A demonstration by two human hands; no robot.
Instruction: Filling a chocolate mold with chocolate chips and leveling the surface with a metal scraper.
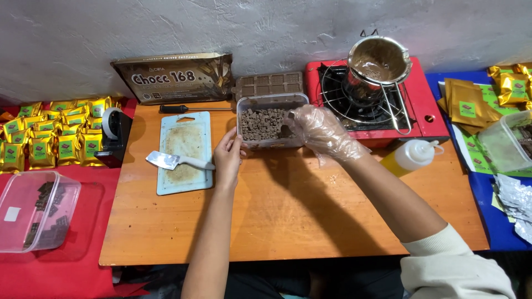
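Left hand (pixel 228 156) has a grip on the near-left edge of the tub (pixel 271 119) of chocolate chunks; gloved right hand (pixel 317 130) is pinching a spoon (pixel 287 128) inside it. Tub looks pretty full; melting pot (pixel 379 60) on the stove (pixel 370 95), far right, already coated with chocolate.

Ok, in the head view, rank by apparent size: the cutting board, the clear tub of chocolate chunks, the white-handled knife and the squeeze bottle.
1. Cutting board
2. Clear tub of chocolate chunks
3. White-handled knife and squeeze bottle: they look about alike, so no ranking.
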